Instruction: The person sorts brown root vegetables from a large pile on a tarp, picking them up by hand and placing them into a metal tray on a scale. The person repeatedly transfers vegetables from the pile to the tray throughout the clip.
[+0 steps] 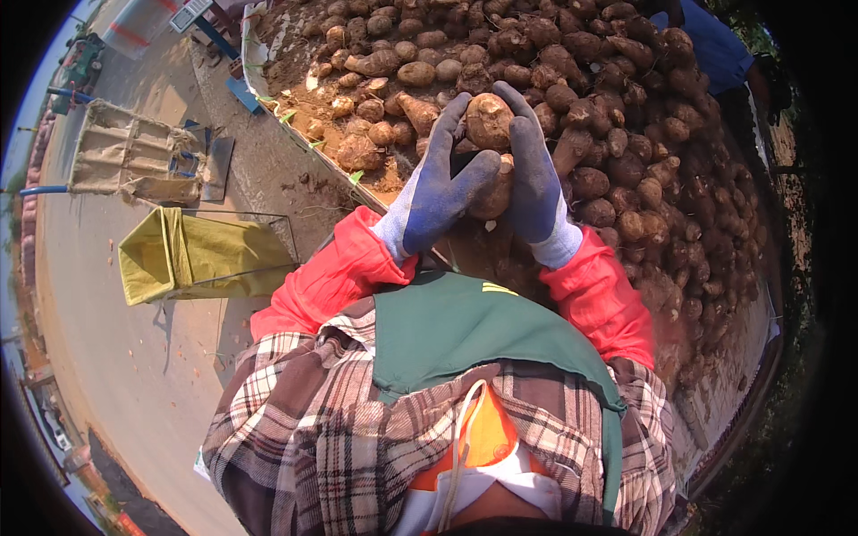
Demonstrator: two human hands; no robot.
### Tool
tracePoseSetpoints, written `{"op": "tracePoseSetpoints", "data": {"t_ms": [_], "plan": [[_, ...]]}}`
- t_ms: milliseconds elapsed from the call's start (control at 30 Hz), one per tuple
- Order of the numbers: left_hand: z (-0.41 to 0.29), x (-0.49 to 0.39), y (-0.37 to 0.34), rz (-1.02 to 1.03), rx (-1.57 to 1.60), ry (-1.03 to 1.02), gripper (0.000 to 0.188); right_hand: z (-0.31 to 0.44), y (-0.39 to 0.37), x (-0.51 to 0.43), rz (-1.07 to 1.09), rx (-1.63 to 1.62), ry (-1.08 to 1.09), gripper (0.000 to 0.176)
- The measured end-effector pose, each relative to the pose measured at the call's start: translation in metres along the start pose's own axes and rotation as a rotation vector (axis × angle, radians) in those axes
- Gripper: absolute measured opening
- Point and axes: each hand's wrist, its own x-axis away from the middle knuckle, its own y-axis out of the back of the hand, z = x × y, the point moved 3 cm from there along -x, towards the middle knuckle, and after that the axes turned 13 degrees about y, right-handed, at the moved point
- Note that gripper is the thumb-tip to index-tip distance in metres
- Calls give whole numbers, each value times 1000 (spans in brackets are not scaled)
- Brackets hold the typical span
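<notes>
Between my gloved hands is a round brown taro corm with a pale, scraped-looking top. A second taro corm sits just below it, partly covered by my left thumb. My left hand presses on them from the left, and my right hand closes in along the right side. Both gloves are blue-palmed and soiled. Beneath and beyond them spreads a large heap of taro corms, reaching far to the right. Smaller corms lie on loose soil to the left of my hands.
A pale raised edge borders the heap on the left. Beside it a yellow bag hangs on a wire frame, near a burlap-covered cart. A scale display stands at upper left. A person in blue is beyond the heap.
</notes>
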Motion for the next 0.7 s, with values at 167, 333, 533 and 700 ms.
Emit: {"op": "tracePoseSetpoints", "data": {"t_ms": [167,333,533,700], "plan": [[1,63,33,81,514,-33,58,42,-61,9,462,478,509,53],[13,178,154,-94,555,-146,49,35,-114,49,799,523,525,53],[94,301,233,-1045,-29,99,51,8,-131,88,1489,887,552,43],[205,315,245,-1085,-714,615,71,6,-126,84,1424,810,537,40]]}}
